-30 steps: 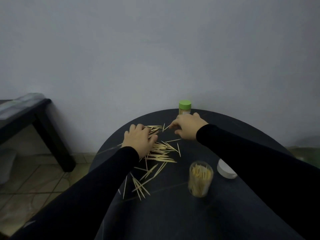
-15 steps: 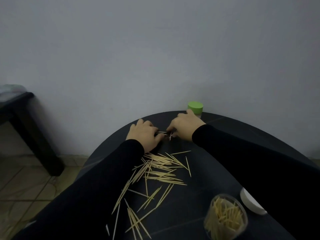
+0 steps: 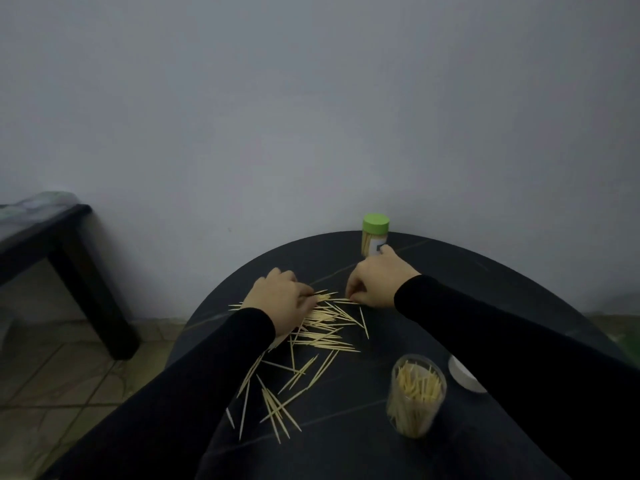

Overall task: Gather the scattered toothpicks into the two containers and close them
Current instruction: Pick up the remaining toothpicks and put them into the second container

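**Both hands at the far edge of the toothpick pile**

Head view: a round black table (image 3: 433, 445) stands against a pale wall. Loose toothpicks (image 3: 322, 336) lie scattered across the left half of its top, thickest just near of the two hands and thinning out toward the near left edge.

The left hand (image 3: 280, 301) lies palm down on the far left part of the pile, its fingers curled, with toothpick ends sticking out to the right from under its fingertips. The right hand (image 3: 375, 284) sits just right of it, fingers curled downward, the thumb and forefinger closed on a few toothpicks at the table top. The two hands are near each other but apart. Both arms wear black sleeves.

An open clear container (image 3: 415, 396), partly filled with upright toothpicks, stands at the near right. A white lid (image 3: 462, 375) lies just right of it, partly hidden by the right sleeve. A green-lidded container (image 3: 375, 235), closed, stands at the far edge by the wall, just beyond the right hand.

A dark side table (image 3: 69, 258) stands at the left on the tiled floor.
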The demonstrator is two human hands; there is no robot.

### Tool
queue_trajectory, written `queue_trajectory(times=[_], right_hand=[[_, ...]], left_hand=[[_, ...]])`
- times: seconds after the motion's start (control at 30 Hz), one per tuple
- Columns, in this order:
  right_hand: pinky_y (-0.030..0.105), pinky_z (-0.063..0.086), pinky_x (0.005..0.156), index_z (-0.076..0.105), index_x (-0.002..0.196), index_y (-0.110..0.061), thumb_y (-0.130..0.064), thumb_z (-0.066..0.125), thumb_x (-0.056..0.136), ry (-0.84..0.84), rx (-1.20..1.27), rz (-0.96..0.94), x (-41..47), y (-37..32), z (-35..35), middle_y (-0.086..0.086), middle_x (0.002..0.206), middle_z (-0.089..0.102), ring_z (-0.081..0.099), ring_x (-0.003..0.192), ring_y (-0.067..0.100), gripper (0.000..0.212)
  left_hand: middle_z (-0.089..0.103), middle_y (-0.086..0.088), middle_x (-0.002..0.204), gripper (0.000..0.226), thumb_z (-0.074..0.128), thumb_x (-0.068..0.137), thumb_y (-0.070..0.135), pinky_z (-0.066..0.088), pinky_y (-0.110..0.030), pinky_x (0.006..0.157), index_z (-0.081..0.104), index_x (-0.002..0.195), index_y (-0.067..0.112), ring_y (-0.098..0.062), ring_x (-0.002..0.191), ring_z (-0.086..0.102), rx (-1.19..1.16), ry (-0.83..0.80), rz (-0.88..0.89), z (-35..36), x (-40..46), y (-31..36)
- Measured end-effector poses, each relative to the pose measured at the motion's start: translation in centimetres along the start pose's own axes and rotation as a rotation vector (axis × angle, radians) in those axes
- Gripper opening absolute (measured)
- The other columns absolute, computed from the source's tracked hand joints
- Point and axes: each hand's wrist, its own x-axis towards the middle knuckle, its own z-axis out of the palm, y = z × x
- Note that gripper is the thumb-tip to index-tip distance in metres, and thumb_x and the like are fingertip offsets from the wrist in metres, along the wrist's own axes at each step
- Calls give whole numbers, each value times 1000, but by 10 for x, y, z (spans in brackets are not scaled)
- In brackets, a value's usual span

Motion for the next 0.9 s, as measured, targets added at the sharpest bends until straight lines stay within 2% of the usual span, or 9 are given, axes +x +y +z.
queue_trajectory(times=[0.13,0.27,0.37,0.53,0.73,0.9], right_hand=[[40,30,102,68,116,-29,-41,53,95,-24,112,46,-16,-8,-2,-10,113,67,56,106,13,28],[47,24,107,56,132,-27,-64,52,87,-95,130,53,-17,-24,-3,-6,122,63,53,115,16,58],[48,25,105,47,140,-27,-67,51,84,-111,60,38,-11,-33,-3,-1,132,55,48,123,22,68],[49,24,107,44,142,-28,-54,45,95,-116,25,-15,-3,-43,-3,0,142,46,43,128,24,54],[50,19,110,62,126,-30,-40,49,97,-95,32,-4,2,-47,-10,-4,123,63,52,117,20,33],[47,24,107,68,116,-29,-37,57,94,-74,-15,15,-3,-40,-14,-6,117,66,55,112,17,26]], left_hand=[[48,4,127,45,34,98,52,33,-34,99,47,137,33,-15,118,39,-40,-85,28,-8,-16,8],[42,7,138,49,40,95,53,31,-36,106,42,140,34,-16,126,33,0,-99,88,-13,-29,5],[38,8,143,55,43,93,54,28,-37,108,37,143,31,-16,129,31,35,-105,99,-14,-34,2],[40,3,142,53,39,95,54,31,-39,107,39,142,28,-18,128,33,69,-133,70,-12,-31,-5],[46,4,131,47,40,96,53,34,-33,99,48,136,30,-15,118,37,60,-101,93,-9,-24,-6],[52,5,125,41,38,98,49,35,-30,92,53,133,33,-14,111,42,83,-45,175,-8,-21,4]])
